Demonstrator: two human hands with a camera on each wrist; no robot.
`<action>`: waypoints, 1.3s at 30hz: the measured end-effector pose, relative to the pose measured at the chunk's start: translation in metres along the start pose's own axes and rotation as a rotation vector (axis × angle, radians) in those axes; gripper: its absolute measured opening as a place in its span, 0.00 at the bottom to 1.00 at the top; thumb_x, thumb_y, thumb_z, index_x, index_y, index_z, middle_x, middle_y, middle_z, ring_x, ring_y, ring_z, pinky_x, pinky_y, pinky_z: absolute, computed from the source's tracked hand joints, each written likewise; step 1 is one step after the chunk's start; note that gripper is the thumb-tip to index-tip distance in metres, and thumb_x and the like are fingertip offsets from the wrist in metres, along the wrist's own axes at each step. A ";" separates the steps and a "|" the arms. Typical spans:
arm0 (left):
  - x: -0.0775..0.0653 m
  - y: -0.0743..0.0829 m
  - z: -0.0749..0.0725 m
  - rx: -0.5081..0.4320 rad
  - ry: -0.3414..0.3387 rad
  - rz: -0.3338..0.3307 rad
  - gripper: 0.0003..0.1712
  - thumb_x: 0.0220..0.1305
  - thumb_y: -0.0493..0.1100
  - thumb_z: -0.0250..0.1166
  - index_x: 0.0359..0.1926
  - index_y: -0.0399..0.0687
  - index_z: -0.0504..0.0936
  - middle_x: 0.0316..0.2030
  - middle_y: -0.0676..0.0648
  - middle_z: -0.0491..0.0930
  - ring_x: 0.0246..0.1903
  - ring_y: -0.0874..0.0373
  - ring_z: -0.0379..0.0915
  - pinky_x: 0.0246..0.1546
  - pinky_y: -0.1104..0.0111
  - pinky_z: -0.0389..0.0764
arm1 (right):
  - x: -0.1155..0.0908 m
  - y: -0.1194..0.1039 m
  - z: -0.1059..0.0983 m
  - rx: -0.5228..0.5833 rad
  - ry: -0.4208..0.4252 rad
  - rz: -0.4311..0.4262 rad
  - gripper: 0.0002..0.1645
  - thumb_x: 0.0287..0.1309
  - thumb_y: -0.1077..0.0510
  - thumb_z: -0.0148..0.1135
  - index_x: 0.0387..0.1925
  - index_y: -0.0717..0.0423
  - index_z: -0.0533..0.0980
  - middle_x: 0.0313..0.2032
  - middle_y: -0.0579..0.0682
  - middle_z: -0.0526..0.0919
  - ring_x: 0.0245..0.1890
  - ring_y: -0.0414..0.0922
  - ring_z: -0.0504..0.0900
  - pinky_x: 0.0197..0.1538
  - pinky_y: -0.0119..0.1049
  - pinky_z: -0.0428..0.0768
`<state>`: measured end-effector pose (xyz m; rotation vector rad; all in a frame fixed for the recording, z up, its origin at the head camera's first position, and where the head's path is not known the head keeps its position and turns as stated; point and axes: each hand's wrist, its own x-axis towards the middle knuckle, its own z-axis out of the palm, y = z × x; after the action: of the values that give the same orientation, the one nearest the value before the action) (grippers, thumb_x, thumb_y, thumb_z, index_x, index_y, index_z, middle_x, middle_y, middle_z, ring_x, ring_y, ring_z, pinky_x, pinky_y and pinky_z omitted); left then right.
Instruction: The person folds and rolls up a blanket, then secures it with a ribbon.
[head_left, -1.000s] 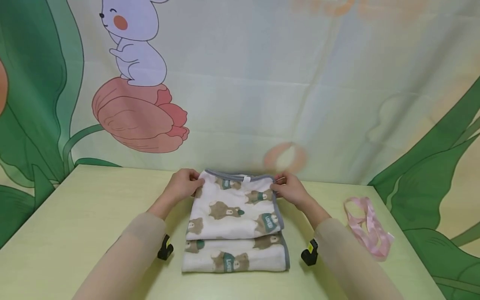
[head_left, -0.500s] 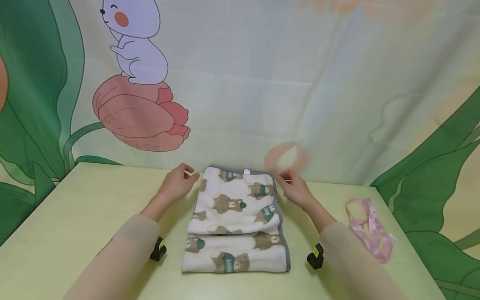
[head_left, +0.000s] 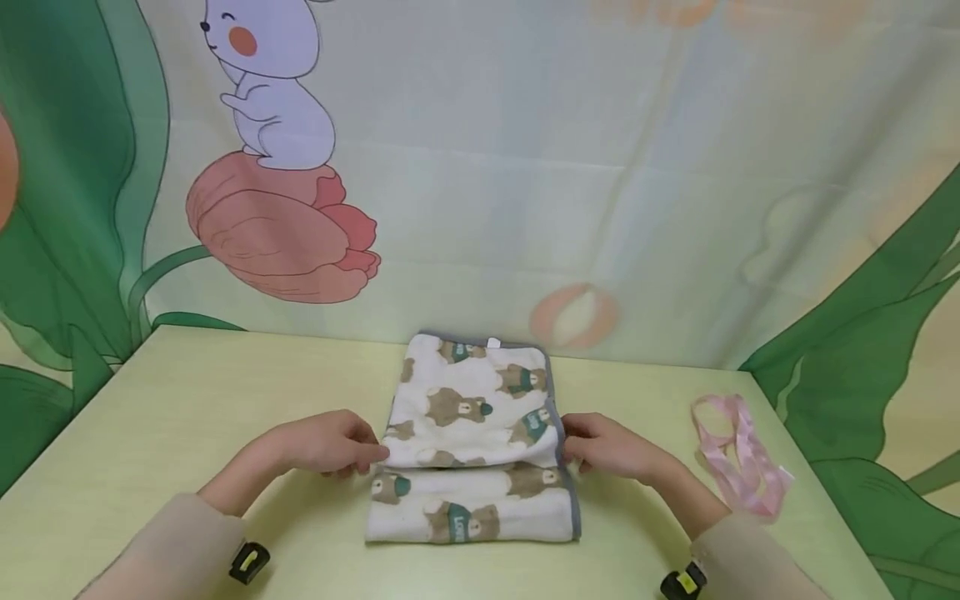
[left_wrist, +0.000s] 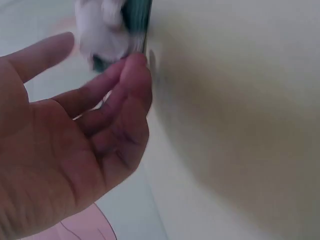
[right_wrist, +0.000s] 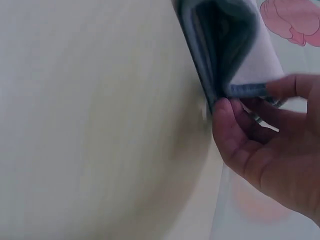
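Note:
A folded white fleece blanket [head_left: 457, 425] with brown bears and blue-grey trim lies in the middle of the table in the head view. Its upper layer is folded back, leaving a lower strip in front. My left hand [head_left: 330, 442] is at the left end of that fold line. In the left wrist view its loosely bent fingers [left_wrist: 135, 82] reach the blanket's edge, while the thumb stands apart. On the other side, my right hand [head_left: 611, 446] pinches the trimmed right edge between thumb and fingers. The layered trim [right_wrist: 247, 90] shows between them in the right wrist view.
A loose pink ribbon [head_left: 738, 458] lies on the table [head_left: 225, 392] at the right. Behind the table hangs a printed cloth backdrop [head_left: 480, 208] with a white animal and flowers. Small black devices [head_left: 249, 562] sit at both wrists.
Both hands have left the blanket's far corners and moved down its sides to the fold line. The far edge, held up earlier, now lies flat.

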<state>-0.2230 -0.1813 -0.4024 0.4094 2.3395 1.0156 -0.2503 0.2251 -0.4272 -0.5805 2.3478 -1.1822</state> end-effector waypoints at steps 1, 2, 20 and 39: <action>-0.003 0.000 0.004 0.010 -0.004 0.008 0.18 0.73 0.50 0.64 0.31 0.39 0.81 0.19 0.51 0.71 0.18 0.60 0.60 0.23 0.67 0.62 | -0.003 -0.001 0.003 0.002 -0.013 -0.012 0.16 0.73 0.59 0.54 0.53 0.66 0.76 0.38 0.55 0.81 0.39 0.51 0.79 0.39 0.43 0.81; -0.004 0.000 0.007 0.017 0.000 0.018 0.19 0.72 0.51 0.65 0.30 0.41 0.81 0.19 0.51 0.71 0.18 0.60 0.61 0.24 0.67 0.63 | -0.005 -0.002 0.005 0.003 -0.017 -0.022 0.16 0.72 0.58 0.57 0.53 0.66 0.76 0.38 0.54 0.82 0.39 0.50 0.79 0.39 0.42 0.81; -0.018 -0.001 0.038 -0.339 0.075 0.041 0.14 0.75 0.47 0.61 0.41 0.39 0.75 0.30 0.48 0.75 0.33 0.54 0.71 0.38 0.62 0.74 | -0.029 0.002 0.028 0.503 0.030 0.051 0.21 0.75 0.55 0.60 0.56 0.69 0.69 0.43 0.58 0.85 0.44 0.49 0.87 0.45 0.43 0.85; -0.045 -0.004 0.060 -0.033 0.052 0.022 0.27 0.63 0.48 0.75 0.53 0.38 0.72 0.24 0.49 0.76 0.23 0.56 0.67 0.25 0.68 0.66 | -0.055 0.000 0.042 0.319 -0.020 0.182 0.42 0.66 0.55 0.70 0.67 0.67 0.54 0.34 0.58 0.85 0.22 0.48 0.84 0.23 0.38 0.82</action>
<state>-0.1519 -0.1703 -0.4225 0.4020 2.3657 1.0855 -0.1820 0.2292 -0.4387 -0.2617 2.0834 -1.4166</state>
